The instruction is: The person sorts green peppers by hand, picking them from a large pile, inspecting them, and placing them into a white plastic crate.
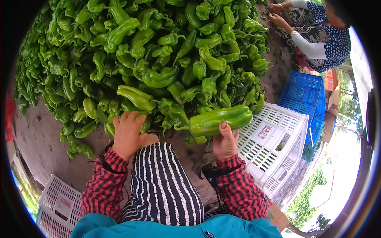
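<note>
A big heap of green peppers [158, 51] lies on the ground in front of me. My right hand [225, 142] grips a long green pepper [220, 120], held level just above the near edge of the heap and beside a white crate. My left hand [127, 133] reaches palm-down into the heap's near edge, its fingers over several peppers [135, 98]; whether it grips one is hidden. Both wrists wear red checked sleeves. My knee in black-and-white striped cloth [162, 182] sits between the hands.
A white slatted crate [274, 146] stands at my right, a blue crate [305, 99] behind it. Another white crate [59, 202] lies at lower left. A second person in a patterned top [317, 35] works at the heap's far right. Bare earth [39, 139] surrounds the heap.
</note>
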`<state>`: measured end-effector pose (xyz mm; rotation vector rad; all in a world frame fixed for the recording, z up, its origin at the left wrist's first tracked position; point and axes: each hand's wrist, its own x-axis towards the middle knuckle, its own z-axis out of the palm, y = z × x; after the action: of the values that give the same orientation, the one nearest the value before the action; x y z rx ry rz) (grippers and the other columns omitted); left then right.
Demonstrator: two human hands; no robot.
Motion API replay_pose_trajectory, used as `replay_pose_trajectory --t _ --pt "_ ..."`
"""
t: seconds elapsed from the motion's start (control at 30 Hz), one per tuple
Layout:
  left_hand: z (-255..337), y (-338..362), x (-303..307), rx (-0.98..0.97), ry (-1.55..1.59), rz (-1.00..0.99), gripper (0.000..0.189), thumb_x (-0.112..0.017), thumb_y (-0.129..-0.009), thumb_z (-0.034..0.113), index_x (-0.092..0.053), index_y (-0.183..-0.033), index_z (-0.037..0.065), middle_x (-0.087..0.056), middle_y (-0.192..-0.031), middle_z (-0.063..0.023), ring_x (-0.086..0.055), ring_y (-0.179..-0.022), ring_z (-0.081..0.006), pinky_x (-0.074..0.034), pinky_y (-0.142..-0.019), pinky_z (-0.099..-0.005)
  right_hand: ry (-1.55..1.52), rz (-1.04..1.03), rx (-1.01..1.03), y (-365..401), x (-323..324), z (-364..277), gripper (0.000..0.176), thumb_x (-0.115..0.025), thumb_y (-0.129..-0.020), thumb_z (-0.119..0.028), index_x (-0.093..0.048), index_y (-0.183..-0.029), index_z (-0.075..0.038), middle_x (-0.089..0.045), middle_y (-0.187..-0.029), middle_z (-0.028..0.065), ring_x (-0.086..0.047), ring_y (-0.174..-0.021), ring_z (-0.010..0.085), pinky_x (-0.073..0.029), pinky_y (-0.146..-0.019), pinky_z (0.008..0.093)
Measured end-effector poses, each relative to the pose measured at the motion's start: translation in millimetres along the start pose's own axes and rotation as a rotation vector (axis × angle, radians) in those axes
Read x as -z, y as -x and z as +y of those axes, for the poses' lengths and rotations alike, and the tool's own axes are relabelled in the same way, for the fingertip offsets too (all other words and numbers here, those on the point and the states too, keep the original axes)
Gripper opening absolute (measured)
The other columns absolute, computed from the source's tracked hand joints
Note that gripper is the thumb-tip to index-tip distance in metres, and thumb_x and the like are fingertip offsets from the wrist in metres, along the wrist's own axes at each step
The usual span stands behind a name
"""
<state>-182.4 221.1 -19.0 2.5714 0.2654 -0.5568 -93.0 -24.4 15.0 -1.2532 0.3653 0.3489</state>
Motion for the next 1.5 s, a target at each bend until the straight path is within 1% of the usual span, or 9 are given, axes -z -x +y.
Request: replay_pose_trajectory --t 0.07,0.4,0.43,0.57,0.83,1.0,1.17,1.33,1.5 --pt "9.8 -6.2 2.3 -0.234 0.411 0.291 0.046 -0.07 -0.071 0.031 -0.058 -0.105 0.003 -0.059 -0.102 -0.0165 -0.055 -0.097 -0.032 -0.041 -0.084 -0.0391 -0.061 -0.046 -0.001 2.9 2.3 5.2 0.064 -0.073 -0.071 -0.022 -0.04 -0.125 -0.01 -0.049 -0.115 0.005 -0.048 -0.109 0.0221 -0.04 -0.095 0.0419" --pt "67.3 -37.5 16.4 -0.369 1.516 -0.713 0.047 -0.064 -0.083 0.031 -0.051 -0.116 0.0 -0.059 -0.099 -0.005 -0.054 -0.09 -0.01 -0.045 -0.078 -0.0243 -0.127 -0.202 -0.024 14.1 -24.9 -17.7 0.128 -0.081 -0.038 -0.061 -0.02 -0.138 -0.009 -0.038 -0.127 0.0052 -0.042 -0.118 0.025 -0.039 -0.098 0.0416" --pt "66.0 -37.4 18.8 -0.373 1.514 -0.716 0.047 -0.064 -0.083 0.031 -0.051 -0.116 0.0 -0.059 -0.099 -0.005 -0.054 -0.09 -0.01 -0.045 -0.078 -0.0243 -0.041 -0.411 0.107 10.0 -18.9 -16.2 0.094 -0.065 -0.061 -0.067 -0.034 -0.131 -0.014 -0.031 -0.137 0.0058 -0.037 -0.123 0.0275 -0.033 -0.102 0.0473" --pt "61.4 -39.4 15.1 0.058 1.791 -1.022 0.042 -0.046 -0.09 0.043 -0.054 -0.105 0.004 -0.052 -0.073 -0.0018 -0.046 -0.06 -0.0064 -0.038 -0.051 -0.0207 -0.189 -0.111 -0.15 16.1 -12.5 -18.4 0.051 -0.064 -0.081 -0.037 -0.045 -0.121 -0.013 -0.046 -0.125 0.0099 -0.046 -0.114 0.0283 -0.038 -0.096 0.0482" --pt "51.0 -50.2 -13.0 0.156 2.136 -1.49 0.05 -0.028 -0.093 0.048 -0.053 -0.096 0.005 -0.043 -0.057 -0.0023 -0.029 -0.039 -0.0076 -0.025 -0.036 -0.0214 0.168 0.087 0.276 53.8 38.3 -147.8 0.027 -0.058 -0.08 -0.004 -0.051 -0.104 -0.011 -0.043 -0.127 0.0113 -0.047 -0.114 0.0319 -0.039 -0.098 0.0482" --pt "72.0 -44.6 4.6 0.285 1.753 -0.989 0.041 -0.041 -0.093 0.043 -0.055 -0.089 0.005 -0.05 -0.057 -0.0042 -0.031 -0.036 -0.0068 -0.023 -0.034 -0.0212 0.851 0.493 0.696 85.0 127.1 -222.7 0.024 -0.056 -0.082 -0.001 -0.049 -0.105 -0.006 -0.038 -0.13 0.0119 -0.049 -0.109 0.0224 -0.042 -0.094 0.0348" --pt "72.5 -38.6 -11.9 -0.131 1.575 -0.522 0.032 -0.065 -0.084 0.023 -0.053 -0.104 0.001 -0.057 -0.088 0.0001 -0.052 -0.077 -0.0024 -0.042 -0.066 -0.0171 1.599 0.648 0.176 107.9 205.1 -245.9 0.051 -0.062 -0.081 -0.008 -0.041 -0.127 -0.005 -0.035 -0.133 0.0127 -0.031 -0.126 0.0229 -0.03 -0.103 0.0367" --pt "70.9 -37.2 -14.0 -0.317 1.34 -0.232 0.042 -0.073 -0.073 0.017 -0.051 -0.106 0.002 -0.058 -0.09 -0.0046 -0.056 -0.079 -0.0099 -0.045 -0.069 -0.0233 1.034 0.36 0.27 86.0 110.7 -197.7 0.059 -0.063 -0.082 -0.011 -0.034 -0.132 -0.001 -0.035 -0.136 0.0103 -0.026 -0.129 0.0226 -0.026 -0.105 0.036" --pt "70.5 -35.3 4.0 -0.484 1.016 -0.023 0.051 -0.075 -0.063 0.007 -0.05 -0.107 0.002 -0.056 -0.094 -0.0067 -0.054 -0.086 -0.0132 -0.044 -0.077 -0.0265 0.421 0.035 -0.198 72.7 50.6 -126.6 0.061 -0.06 -0.086 -0.032 -0.031 -0.134 -0.008 -0.037 -0.133 0.0083 -0.044 -0.113 0.0199 -0.038 -0.093 0.032"
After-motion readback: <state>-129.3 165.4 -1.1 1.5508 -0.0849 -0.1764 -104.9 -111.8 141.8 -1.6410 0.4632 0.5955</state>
